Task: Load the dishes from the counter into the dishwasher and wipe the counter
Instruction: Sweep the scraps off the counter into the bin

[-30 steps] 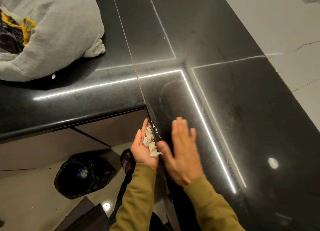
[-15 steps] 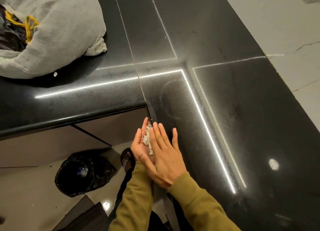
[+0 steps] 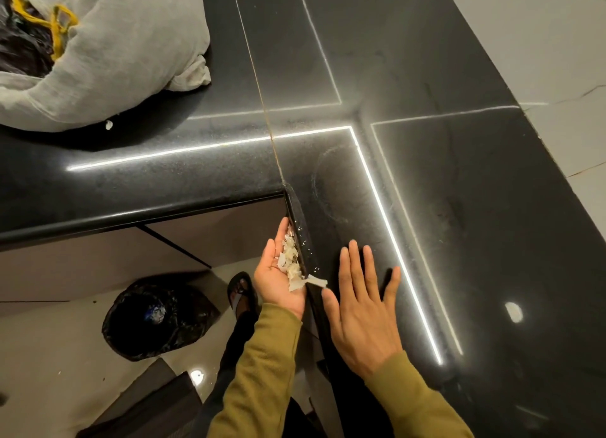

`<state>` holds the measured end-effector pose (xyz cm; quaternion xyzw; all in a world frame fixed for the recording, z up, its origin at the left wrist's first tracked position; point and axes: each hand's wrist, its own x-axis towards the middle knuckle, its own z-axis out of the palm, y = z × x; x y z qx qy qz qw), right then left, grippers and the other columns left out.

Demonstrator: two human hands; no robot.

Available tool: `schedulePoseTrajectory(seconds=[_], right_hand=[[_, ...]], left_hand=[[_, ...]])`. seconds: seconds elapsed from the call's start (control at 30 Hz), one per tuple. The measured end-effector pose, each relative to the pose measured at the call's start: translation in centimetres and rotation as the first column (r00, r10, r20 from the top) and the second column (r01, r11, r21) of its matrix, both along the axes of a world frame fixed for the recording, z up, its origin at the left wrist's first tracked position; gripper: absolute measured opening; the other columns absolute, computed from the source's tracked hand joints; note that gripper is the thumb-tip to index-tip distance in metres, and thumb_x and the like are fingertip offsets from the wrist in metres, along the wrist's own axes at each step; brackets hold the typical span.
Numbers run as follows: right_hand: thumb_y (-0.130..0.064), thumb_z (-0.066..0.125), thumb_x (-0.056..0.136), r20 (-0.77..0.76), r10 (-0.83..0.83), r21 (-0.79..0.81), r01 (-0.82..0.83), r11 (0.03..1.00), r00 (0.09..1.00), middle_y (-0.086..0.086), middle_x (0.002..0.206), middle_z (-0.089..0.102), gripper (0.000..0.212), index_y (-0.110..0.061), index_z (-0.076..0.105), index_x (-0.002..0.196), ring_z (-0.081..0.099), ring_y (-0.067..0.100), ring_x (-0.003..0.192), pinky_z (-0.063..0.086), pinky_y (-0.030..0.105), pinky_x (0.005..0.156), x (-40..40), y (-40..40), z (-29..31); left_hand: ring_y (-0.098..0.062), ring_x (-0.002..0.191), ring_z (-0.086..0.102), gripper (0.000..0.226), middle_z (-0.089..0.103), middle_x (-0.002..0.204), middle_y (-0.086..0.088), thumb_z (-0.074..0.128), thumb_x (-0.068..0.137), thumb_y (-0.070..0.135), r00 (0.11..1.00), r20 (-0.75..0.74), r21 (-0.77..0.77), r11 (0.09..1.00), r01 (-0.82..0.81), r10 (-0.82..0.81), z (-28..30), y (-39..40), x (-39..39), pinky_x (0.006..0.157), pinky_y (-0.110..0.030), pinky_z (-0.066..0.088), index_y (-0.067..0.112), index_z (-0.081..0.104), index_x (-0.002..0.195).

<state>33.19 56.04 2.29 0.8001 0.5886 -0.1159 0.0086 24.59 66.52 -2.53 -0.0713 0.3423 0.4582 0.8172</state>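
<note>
Head view: left hand (image 3: 278,280) cupped, holding scraps (image 3: 292,263) beside counter (image 3: 459,208) edge; right hand (image 3: 364,309) flat.

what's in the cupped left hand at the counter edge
A small heap of pale, flaky scraps lies in the left hand, one piece sticking over the counter edge. What the scraps are cannot be told, and the palm beneath them is covered.

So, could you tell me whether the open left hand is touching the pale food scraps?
Touching. The head view shows the scraps lying directly in the left hand's upturned palm beside the counter edge.
</note>
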Motion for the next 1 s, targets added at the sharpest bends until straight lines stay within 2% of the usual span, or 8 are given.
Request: schedulePoseTrajectory(seconds=[0.13, 0.3, 0.4, 0.57, 0.63, 0.77, 0.87, 1.0], right_hand=[[-0.048, 0.006, 0.103, 0.014, 0.027, -0.002, -0.027, 1.0, 1.0, 0.005, 0.165, -0.009, 0.066, -0.01, 0.0, 0.156, -0.013, 0.024, 0.151, -0.005, 0.066, 0.114, -0.8, 4.8, -0.3], [-0.044, 0.008, 0.105, 0.018, 0.145, -0.056, -0.144, 0.988, 0.989, 0.002, 0.162, -0.021, 0.063, -0.012, -0.013, 0.155, -0.023, 0.022, 0.148, -0.011, 0.068, 0.112, -0.7, 10.1, 0.4], [-0.052, 0.015, 0.102, -0.119, 0.166, -0.042, -0.172, 0.984, 0.979, -0.004, 0.161, -0.024, 0.07, -0.018, -0.014, 0.155, -0.026, 0.013, 0.147, -0.013, 0.064, 0.114, 0.7, 8.4, 2.0], [-0.075, 0.008, 0.089, -0.09, 0.044, -0.156, -0.058, 0.986, 0.995, -0.007, 0.156, -0.036, 0.09, -0.02, -0.025, 0.152, -0.034, 0.013, 0.143, -0.01, 0.062, 0.116, 1.7, 2.1, 2.7], [-0.084, 0.005, 0.081, -0.082, -0.045, -0.173, 0.031, 0.984, 0.996, -0.008, 0.155, -0.038, 0.099, -0.02, -0.027, 0.15, -0.036, 0.014, 0.142, -0.011, 0.063, 0.116, 1.9, 2.3, 2.2], [-0.092, 0.021, 0.073, -0.103, -0.13, -0.091, 0.12, 0.989, 0.986, -0.005, 0.159, -0.03, 0.117, -0.018, -0.025, 0.152, -0.03, 0.02, 0.145, -0.015, 0.067, 0.112, 2.3, 7.7, 1.5], [-0.091, 0.031, 0.074, -0.081, -0.081, -0.086, 0.074, 0.994, 0.993, -0.003, 0.16, -0.028, 0.12, -0.018, -0.023, 0.152, -0.026, 0.023, 0.147, -0.013, 0.07, 0.11, 2.3, 12.2, 1.6], [-0.081, 0.036, 0.083, -0.146, -0.015, -0.012, 0.013, 1.0, 0.989, -0.005, 0.161, -0.024, 0.109, -0.019, -0.02, 0.153, -0.022, 0.02, 0.148, -0.016, 0.068, 0.108, 2.7, 15.2, 2.7]], left_hand=[[-0.033, 0.135, 0.05, 0.05, 0.054, 0.144, -0.017, 0.026, 0.105, 0.036, 0.999, 0.038, -0.006, 1.0, 0.003, -0.002, -0.7, -0.1, 0.0, 0.116, -0.049, 0.032, 0.016, 0.06, 0.137], [-0.033, 0.13, 0.055, 0.046, 0.058, 0.14, -0.016, 0.034, 0.102, 0.035, 0.993, 0.115, -0.04, 0.999, -0.002, 0.007, -0.3, 0.2, -0.3, 0.113, -0.049, 0.038, 0.015, 0.059, 0.135], [-0.03, 0.128, 0.057, 0.046, 0.06, 0.138, -0.016, 0.033, 0.102, 0.033, 0.993, 0.109, -0.045, 0.998, -0.038, 0.043, -0.3, 0.5, -0.1, 0.114, -0.045, 0.039, 0.012, 0.061, 0.132], [-0.028, 0.128, 0.057, 0.048, 0.063, 0.136, -0.012, 0.025, 0.106, 0.033, 1.0, 0.012, -0.008, 1.0, -0.027, 0.027, 0.0, 0.1, -0.1, 0.109, -0.045, 0.041, 0.015, 0.059, 0.134], [-0.024, 0.122, 0.062, 0.048, 0.065, 0.133, -0.01, 0.024, 0.106, 0.033, 1.0, -0.006, 0.001, 1.0, -0.012, 0.012, 0.1, 0.1, -0.1, 0.101, -0.041, 0.048, 0.016, 0.06, 0.133], [-0.02, 0.104, 0.072, 0.046, 0.071, 0.121, -0.01, 0.026, 0.106, 0.03, 0.999, 0.03, -0.021, 0.999, -0.037, 0.038, 0.1, 0.3, -0.1, 0.078, -0.033, 0.061, 0.012, 0.062, 0.129], [-0.025, 0.111, 0.069, 0.048, 0.068, 0.127, -0.014, 0.03, 0.105, 0.032, 0.993, 0.1, -0.048, 0.998, -0.051, 0.055, -0.4, 0.4, -0.1, 0.096, -0.039, 0.056, 0.01, 0.068, 0.126], [-0.034, 0.132, 0.053, 0.046, 0.058, 0.14, -0.019, 0.034, 0.104, 0.032, 0.982, 0.18, -0.068, 0.997, -0.048, 0.059, -0.7, 0.4, -0.2, 0.117, -0.049, 0.034, 0.007, 0.062, 0.131]])
